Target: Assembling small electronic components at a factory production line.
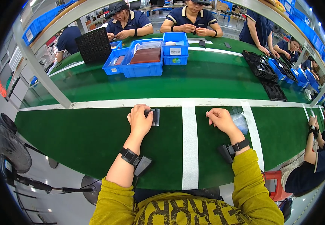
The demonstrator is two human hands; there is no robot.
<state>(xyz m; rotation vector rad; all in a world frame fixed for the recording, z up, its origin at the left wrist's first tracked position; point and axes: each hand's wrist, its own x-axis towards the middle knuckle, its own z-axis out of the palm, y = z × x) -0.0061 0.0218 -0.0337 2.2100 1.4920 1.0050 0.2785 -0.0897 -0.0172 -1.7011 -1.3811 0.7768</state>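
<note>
One small dark piece (155, 117) is over the green surface (76, 142), gripped in our left hand (140, 119); our right hand (222, 120), well apart, curls beside clear plastic (239, 123), its hold unclear. We see printing on a blue bin's (166, 50) white label (175, 51) and our yellow shirt (187, 210).

From here the left hand (139, 119) partly hides a dark piece (155, 117); whether the right hand (221, 119) pinches anything, I can't quite tell.
</note>
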